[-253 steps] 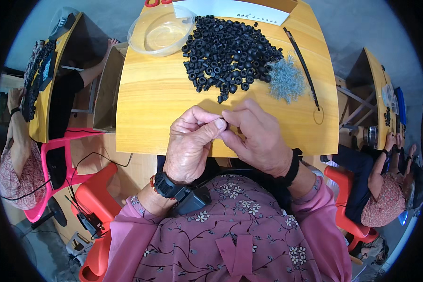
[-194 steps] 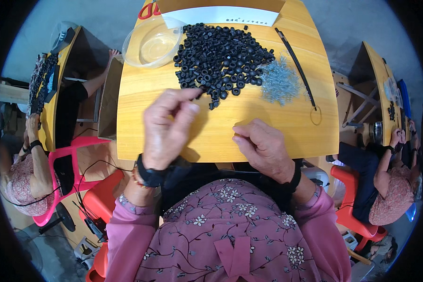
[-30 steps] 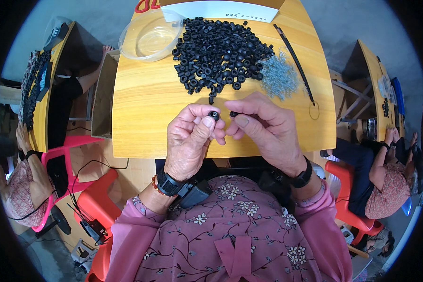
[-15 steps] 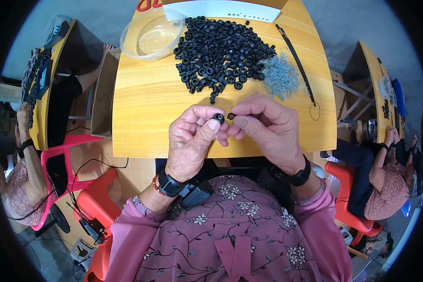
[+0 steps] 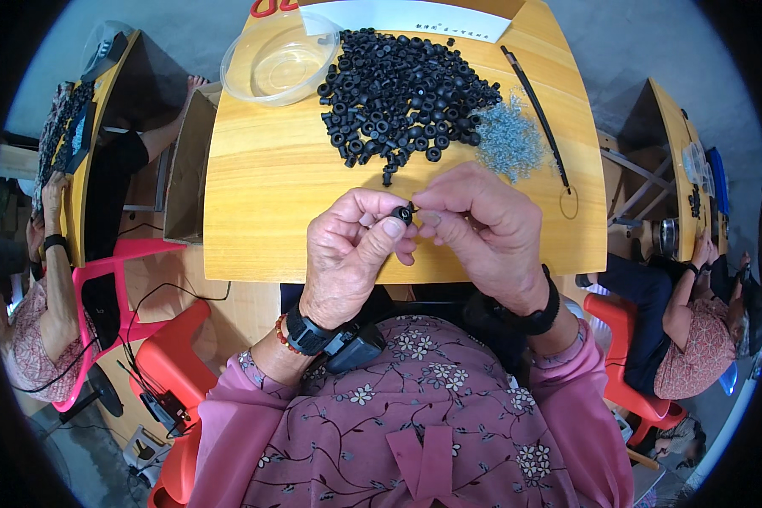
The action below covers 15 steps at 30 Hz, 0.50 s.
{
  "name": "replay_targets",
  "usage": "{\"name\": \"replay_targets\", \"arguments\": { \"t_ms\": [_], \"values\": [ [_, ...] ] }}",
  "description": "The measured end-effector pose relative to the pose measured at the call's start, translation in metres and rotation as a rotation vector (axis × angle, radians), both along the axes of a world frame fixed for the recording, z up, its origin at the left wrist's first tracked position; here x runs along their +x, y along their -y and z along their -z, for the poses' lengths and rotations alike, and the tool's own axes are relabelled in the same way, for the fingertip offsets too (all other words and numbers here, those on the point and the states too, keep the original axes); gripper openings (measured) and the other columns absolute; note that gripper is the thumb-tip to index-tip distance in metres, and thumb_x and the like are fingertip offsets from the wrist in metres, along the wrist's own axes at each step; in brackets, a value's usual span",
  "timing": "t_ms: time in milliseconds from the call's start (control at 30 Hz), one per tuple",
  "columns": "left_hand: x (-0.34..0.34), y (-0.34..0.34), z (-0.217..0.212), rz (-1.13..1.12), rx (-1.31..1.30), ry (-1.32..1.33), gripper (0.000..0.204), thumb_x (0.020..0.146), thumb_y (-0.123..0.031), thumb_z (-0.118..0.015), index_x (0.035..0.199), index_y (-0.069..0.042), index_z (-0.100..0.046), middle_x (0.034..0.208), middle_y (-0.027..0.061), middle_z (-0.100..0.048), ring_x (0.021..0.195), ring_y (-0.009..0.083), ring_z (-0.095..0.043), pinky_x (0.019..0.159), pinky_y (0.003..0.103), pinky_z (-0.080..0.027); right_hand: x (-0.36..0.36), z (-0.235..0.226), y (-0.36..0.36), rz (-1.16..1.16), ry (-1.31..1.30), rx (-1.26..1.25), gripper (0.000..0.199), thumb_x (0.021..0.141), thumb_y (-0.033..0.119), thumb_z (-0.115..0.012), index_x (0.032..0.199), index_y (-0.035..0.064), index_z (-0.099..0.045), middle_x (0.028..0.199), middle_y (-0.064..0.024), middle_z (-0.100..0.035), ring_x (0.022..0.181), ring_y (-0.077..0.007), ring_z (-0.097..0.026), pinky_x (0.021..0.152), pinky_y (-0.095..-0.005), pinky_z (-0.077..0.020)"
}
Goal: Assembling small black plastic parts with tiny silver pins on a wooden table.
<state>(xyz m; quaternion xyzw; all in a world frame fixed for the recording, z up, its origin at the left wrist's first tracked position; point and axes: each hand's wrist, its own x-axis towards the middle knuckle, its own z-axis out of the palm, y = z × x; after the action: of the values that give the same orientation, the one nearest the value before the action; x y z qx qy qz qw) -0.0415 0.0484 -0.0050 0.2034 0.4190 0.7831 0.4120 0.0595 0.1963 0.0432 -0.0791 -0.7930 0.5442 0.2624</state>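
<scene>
Above the near edge of the table, my left hand (image 5: 351,245) is closed, pinching a small black ring-shaped part (image 5: 403,215) between thumb and fingertips, its round opening facing up. My right hand (image 5: 487,237) is closed too, thumb against forefinger, holding a tiny dark piece (image 5: 414,207) right at the black part's edge. Most of that piece is hidden by the fingertips. Beyond my hands lies a heap of similar black parts (image 5: 406,97), with one short stack of them (image 5: 388,175) nearest to me. Right of the heap is a pile of tiny clear bluish pieces (image 5: 510,140).
A clear plastic bowl (image 5: 227,72) stands at the far left of the wooden table (image 5: 254,203), near red looped handles (image 5: 264,8). An open box (image 5: 406,19) sits at the back. A thin black rod (image 5: 533,102) with a wire loop lies right. Other people sit at side tables.
My right hand has brought the tiny dark piece closer, so it now meets the black part's edge. My left hand keeps its pinch and sits slightly farther right in view.
</scene>
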Motion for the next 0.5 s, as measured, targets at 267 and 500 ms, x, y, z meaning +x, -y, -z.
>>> {"name": "replay_targets", "arguments": {
  "t_ms": [267, 500],
  "values": [
    [-0.0002, 0.0004, 0.0028, -0.011, 0.001, -0.017, 0.016, 0.099, -0.01, -0.062, 0.11, 0.001, -0.059, 0.097, 0.0123, -0.07, 0.08, 0.0139, -0.067, 0.07, 0.029, -0.057, -0.0014, -0.0027, -0.0028, -0.014, 0.001, 0.152, 0.013, 0.083, -0.003, -0.07, 0.094, 0.0021, -0.069, 0.084, -0.0093, -0.066, 0.077, -0.0228, -0.065, 0.067, -0.0315, -0.0518],
    [0.0005, -0.0006, 0.0027, -0.015, -0.005, -0.031, 0.016, 0.099, -0.01, -0.062, 0.11, 0.001, -0.059, 0.096, 0.0121, -0.07, 0.079, 0.0136, -0.067, 0.069, 0.029, -0.057, -0.001, -0.006, -0.0036, -0.025, 0.016, 0.186, 0.013, 0.084, -0.003, -0.069, 0.096, 0.0021, -0.071, 0.084, -0.0096, -0.065, 0.077, -0.0226, -0.065, 0.065, -0.0307, -0.052]
  ]
}}
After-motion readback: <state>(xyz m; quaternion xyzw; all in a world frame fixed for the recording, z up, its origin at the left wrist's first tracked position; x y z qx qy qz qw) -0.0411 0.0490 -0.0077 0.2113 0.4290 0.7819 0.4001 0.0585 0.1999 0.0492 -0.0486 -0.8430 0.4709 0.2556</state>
